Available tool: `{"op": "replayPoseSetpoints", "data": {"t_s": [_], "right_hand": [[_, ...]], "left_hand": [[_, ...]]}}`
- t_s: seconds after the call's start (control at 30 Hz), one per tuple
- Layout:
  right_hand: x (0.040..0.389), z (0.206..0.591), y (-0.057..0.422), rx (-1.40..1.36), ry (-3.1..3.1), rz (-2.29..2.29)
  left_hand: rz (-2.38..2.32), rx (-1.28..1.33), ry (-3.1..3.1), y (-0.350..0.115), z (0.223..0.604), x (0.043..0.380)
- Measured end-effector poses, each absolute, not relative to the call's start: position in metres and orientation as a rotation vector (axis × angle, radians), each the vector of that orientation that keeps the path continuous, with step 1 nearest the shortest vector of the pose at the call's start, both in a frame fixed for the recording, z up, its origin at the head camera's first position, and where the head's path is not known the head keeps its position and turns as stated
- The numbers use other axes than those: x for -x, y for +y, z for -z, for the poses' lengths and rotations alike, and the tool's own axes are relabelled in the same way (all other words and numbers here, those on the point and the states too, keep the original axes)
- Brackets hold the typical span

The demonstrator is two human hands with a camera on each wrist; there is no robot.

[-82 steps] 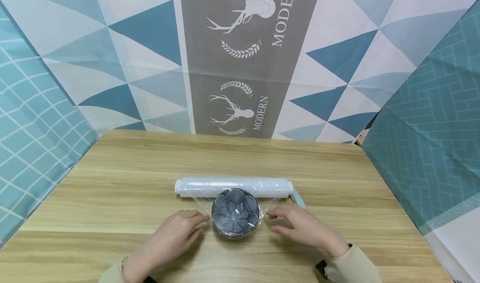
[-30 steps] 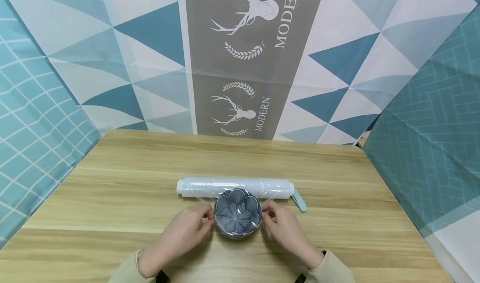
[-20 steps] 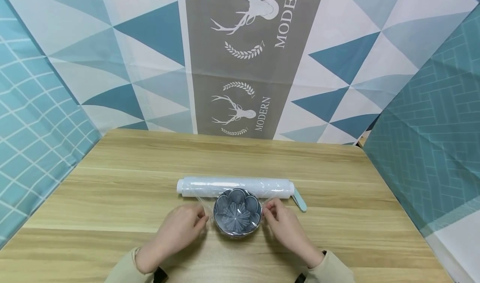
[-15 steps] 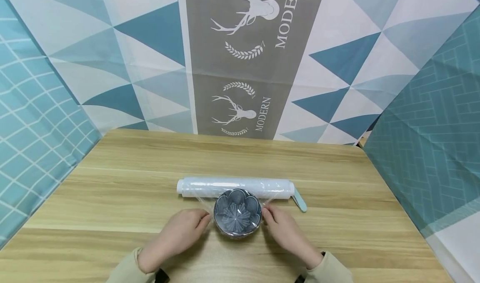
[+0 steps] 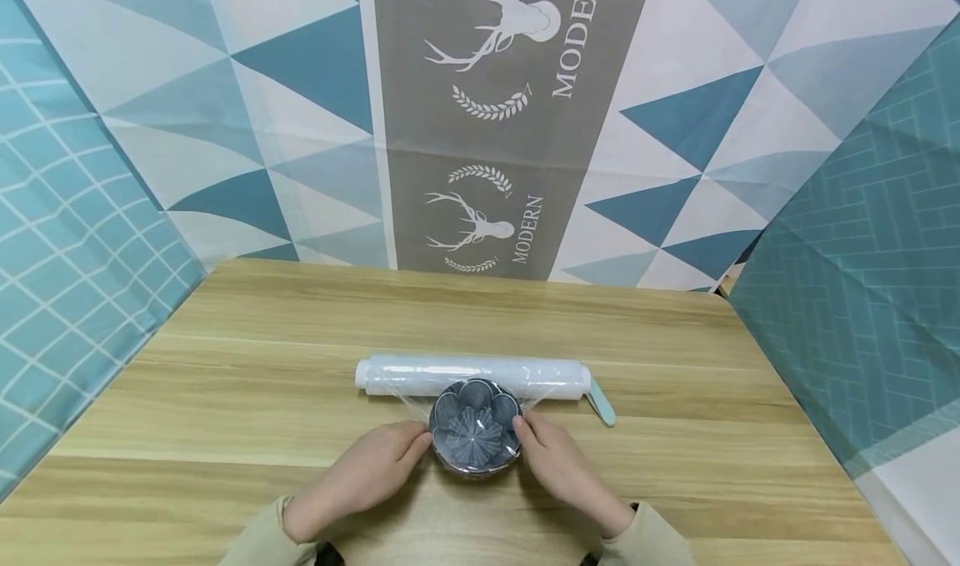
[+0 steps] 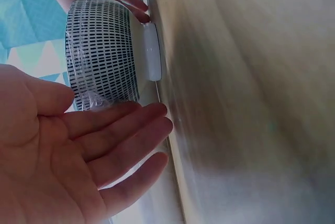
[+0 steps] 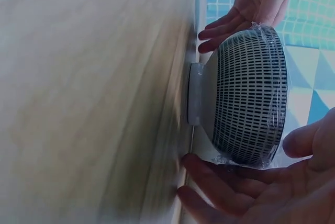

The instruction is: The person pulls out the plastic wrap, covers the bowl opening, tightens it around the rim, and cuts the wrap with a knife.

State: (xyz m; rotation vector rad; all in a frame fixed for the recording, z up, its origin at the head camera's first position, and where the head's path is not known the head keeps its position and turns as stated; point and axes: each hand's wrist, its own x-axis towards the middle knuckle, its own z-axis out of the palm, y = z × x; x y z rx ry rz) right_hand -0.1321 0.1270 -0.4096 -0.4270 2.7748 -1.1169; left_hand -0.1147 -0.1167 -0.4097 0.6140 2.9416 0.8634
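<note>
A dark blue-grey bowl (image 5: 474, 433) with a petal pattern inside stands on the wooden table, with clear cling film (image 5: 408, 403) stretched over its top. Its outer wall (image 7: 246, 98) is white with dark dashes, and crinkled film clings below the rim. At the bowl's left side my left hand (image 5: 375, 466) holds the rim, thumb at the edge and the other fingers (image 6: 128, 143) along the wall. On the opposite side my right hand (image 5: 562, 458) grips the rim likewise, its thumb (image 7: 302, 141) at the edge and its fingers under the wall.
Just behind the bowl lies a white roll of cling film (image 5: 472, 376), from which the film runs to the bowl. A pale mint-handled tool (image 5: 602, 403) lies by the roll's right end. Patterned cloth (image 5: 480, 116) hangs behind the table (image 5: 225, 383).
Both hands were apart from the bowl at first, then pinched the film at its sides. Now they have closed in on the rim, with the right thumb over the edge.
</note>
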Motion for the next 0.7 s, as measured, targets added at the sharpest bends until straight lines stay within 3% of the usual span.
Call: {"op": "replayPoseSetpoints", "data": {"t_s": [0.7], "right_hand": [[0.135,0.409,0.126,0.465,2.822,1.026]], "left_hand": [[-0.857,-0.586,2.978,-0.106,0.409,0.113]]}}
